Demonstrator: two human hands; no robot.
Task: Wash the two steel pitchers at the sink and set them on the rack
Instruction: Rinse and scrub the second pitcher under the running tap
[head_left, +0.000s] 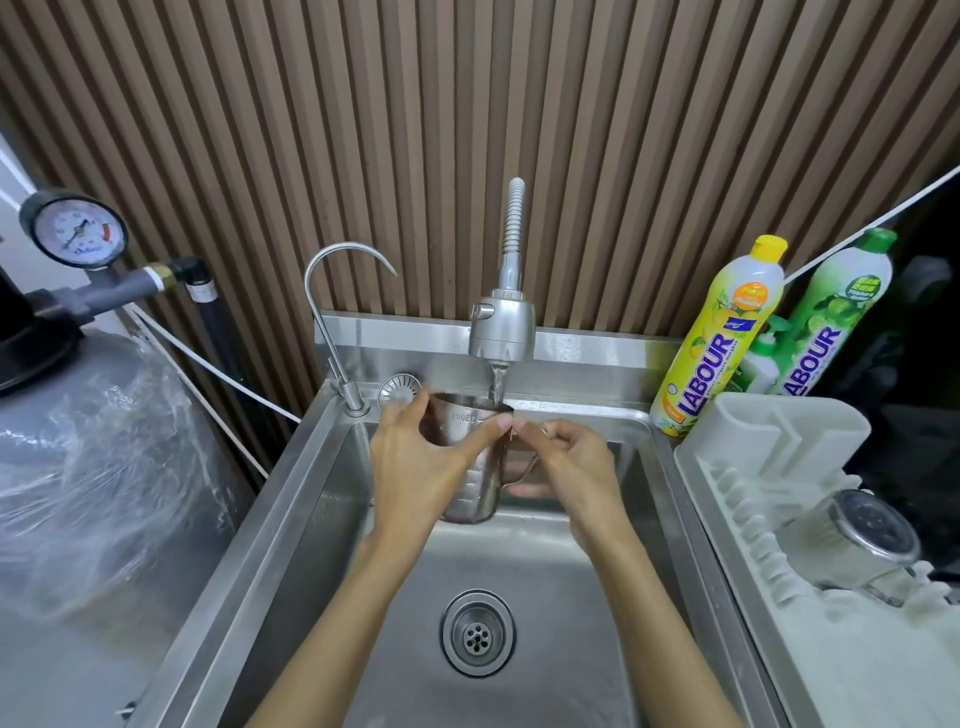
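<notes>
Over the far half of the steel sink (291, 493), we hold one steel pitcher (470, 499) upright under the tap (503, 327), whose stream (498, 382) runs into its open mouth. Our left hand (415, 462) wraps around the pitcher's body, thumb laid across the near side. Our right hand (571, 467) pinches it at the rim, just above the handle. Nearer to us sits the round drain (477, 633). Right of the sink, the second pitcher (852, 535) lies on its side in the white rack (769, 447). Just beyond the rack stand a yellow bottle (722, 332) and a green bottle (831, 322) of dish liquid.
</notes>
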